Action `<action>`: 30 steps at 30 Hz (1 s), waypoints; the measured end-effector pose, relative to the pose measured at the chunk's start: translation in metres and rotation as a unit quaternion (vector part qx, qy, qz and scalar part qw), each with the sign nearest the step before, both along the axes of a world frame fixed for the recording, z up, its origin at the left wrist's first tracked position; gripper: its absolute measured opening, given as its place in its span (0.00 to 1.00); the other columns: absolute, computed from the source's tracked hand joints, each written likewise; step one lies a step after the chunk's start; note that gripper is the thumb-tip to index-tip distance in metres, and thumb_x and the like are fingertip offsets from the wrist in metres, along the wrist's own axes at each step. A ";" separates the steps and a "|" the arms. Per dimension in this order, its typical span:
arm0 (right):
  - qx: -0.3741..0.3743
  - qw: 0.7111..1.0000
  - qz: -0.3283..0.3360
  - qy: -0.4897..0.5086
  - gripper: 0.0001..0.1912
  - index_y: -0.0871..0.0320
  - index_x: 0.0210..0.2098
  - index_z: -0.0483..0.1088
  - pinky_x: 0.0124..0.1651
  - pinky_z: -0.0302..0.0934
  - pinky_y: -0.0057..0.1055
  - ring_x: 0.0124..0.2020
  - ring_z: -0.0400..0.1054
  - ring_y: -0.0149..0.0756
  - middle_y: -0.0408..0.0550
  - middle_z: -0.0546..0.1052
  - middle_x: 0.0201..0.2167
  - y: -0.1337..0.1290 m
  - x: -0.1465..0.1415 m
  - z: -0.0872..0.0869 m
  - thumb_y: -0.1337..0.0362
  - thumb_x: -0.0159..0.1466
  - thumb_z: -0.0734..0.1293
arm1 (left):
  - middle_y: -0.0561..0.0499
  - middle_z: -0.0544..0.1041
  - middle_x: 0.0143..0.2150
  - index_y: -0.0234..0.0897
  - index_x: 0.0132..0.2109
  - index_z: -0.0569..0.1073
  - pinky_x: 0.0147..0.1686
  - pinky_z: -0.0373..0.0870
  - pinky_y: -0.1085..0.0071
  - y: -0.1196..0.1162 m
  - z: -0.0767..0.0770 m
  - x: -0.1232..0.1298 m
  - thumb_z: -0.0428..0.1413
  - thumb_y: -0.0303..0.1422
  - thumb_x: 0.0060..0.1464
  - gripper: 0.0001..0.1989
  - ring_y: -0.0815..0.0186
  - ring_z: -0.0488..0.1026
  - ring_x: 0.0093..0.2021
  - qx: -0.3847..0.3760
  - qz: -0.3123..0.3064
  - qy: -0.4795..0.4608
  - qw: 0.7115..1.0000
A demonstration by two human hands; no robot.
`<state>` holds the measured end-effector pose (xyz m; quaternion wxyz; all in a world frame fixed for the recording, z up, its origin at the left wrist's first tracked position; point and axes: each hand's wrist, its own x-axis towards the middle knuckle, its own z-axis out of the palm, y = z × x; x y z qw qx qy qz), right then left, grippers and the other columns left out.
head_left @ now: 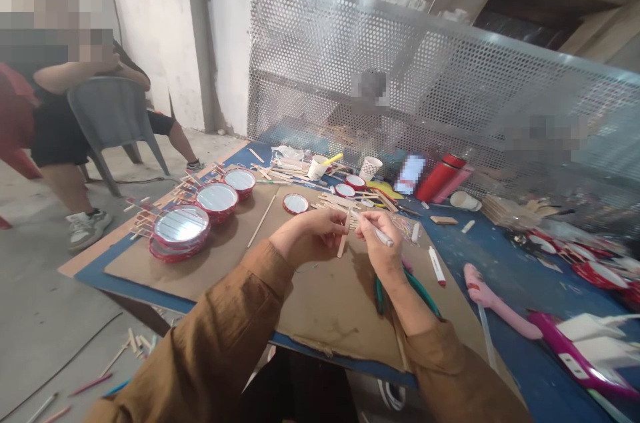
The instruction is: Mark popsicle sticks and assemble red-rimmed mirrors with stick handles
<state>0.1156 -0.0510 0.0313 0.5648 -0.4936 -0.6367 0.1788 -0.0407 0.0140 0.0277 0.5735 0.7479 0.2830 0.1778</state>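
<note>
Near the middle of the view, my left hand (pixel 325 229) pinches a flat wooden stick (pixel 343 236) that stands nearly upright. Just to its right, my right hand (pixel 383 239) is closed round a white pen-like tool (pixel 381 233), its tip side close to the stick. Both hands are above the brown cardboard (pixel 330 303). Under my right forearm lie green-handled pliers (pixel 425 295), partly hidden. A small round red-rimmed piece (pixel 295 203) lies beyond my left hand.
Round red-rimmed pieces with sticks (pixel 181 225) stand at left. Behind are loose sticks, paper cups (pixel 317 168) and a red bottle (pixel 440 177). A white tube (pixel 437 265) and pink glue gun (pixel 500 303) lie right. A person sits on a grey chair (pixel 113 109) at far left.
</note>
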 end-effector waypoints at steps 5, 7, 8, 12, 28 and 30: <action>0.009 1.000 -0.010 0.009 0.12 0.58 0.34 0.69 0.28 0.64 0.28 0.22 0.66 0.30 0.42 0.73 0.22 -0.001 -0.001 0.001 0.55 0.60 0.65 | 0.56 0.70 0.23 0.34 0.36 0.65 0.26 0.68 0.76 0.001 0.000 0.000 0.51 0.34 0.56 0.07 0.73 0.69 0.22 0.002 -0.006 0.011 1.000; 0.007 1.000 -0.004 0.009 0.12 0.58 0.34 0.69 0.28 0.63 0.28 0.23 0.66 0.30 0.42 0.73 0.23 0.000 -0.002 0.001 0.55 0.60 0.65 | 0.56 0.70 0.23 0.34 0.36 0.66 0.25 0.68 0.77 0.001 0.001 0.000 0.52 0.34 0.56 0.07 0.74 0.69 0.21 0.004 -0.007 0.012 1.000; 0.005 1.000 0.000 0.009 0.12 0.58 0.34 0.69 0.28 0.63 0.28 0.23 0.66 0.30 0.42 0.73 0.23 0.000 -0.001 0.001 0.55 0.60 0.65 | 0.56 0.70 0.23 0.34 0.36 0.66 0.25 0.68 0.78 0.001 0.001 0.001 0.52 0.34 0.56 0.06 0.74 0.69 0.21 0.004 -0.008 0.013 1.000; -0.006 1.000 0.009 0.007 0.12 0.58 0.33 0.69 0.29 0.63 0.28 0.23 0.66 0.30 0.42 0.72 0.22 0.001 0.000 0.000 0.55 0.60 0.64 | 0.57 0.69 0.22 0.34 0.34 0.65 0.25 0.67 0.79 0.001 0.001 0.001 0.53 0.34 0.55 0.07 0.75 0.69 0.21 0.001 -0.001 0.016 1.000; -0.006 1.000 0.012 0.002 0.11 0.58 0.34 0.69 0.29 0.64 0.28 0.23 0.66 0.30 0.42 0.73 0.23 0.001 0.000 -0.001 0.55 0.60 0.65 | 0.56 0.69 0.22 0.34 0.34 0.65 0.26 0.68 0.75 -0.001 0.004 0.002 0.52 0.33 0.55 0.06 0.72 0.69 0.22 -0.010 0.005 0.021 1.000; -0.008 1.000 0.010 0.001 0.12 0.58 0.33 0.69 0.28 0.64 0.28 0.22 0.66 0.30 0.42 0.72 0.22 0.000 0.000 -0.001 0.55 0.60 0.65 | 0.56 0.68 0.22 0.34 0.33 0.64 0.26 0.68 0.75 -0.001 0.005 0.002 0.53 0.33 0.55 0.07 0.72 0.69 0.22 -0.013 0.008 0.022 1.000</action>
